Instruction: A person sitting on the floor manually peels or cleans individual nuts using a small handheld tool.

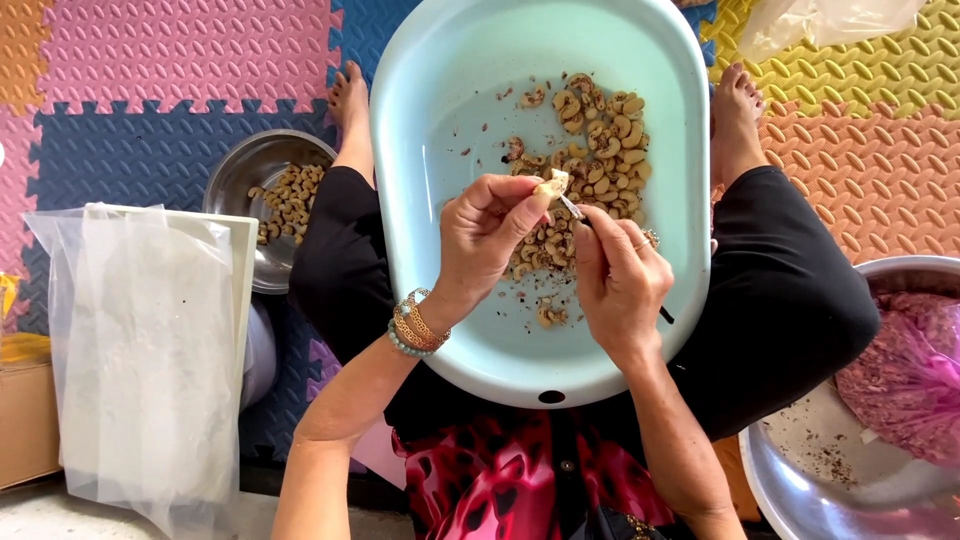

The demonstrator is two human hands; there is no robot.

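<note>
Pinching curved cashew (552,183), left hand (483,235); right hand (617,280) gripping thin blade (574,209).

Steel bowl (243,175) left, clear plastic bag (140,350), pink bag (905,375) right, foam mats (150,60).

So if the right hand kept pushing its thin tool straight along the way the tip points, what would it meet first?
The right hand aims the thin tool up-left at the cashew pinched in the left hand. The cashew comes first; the tip looks right at it, though contact is unclear.
</note>
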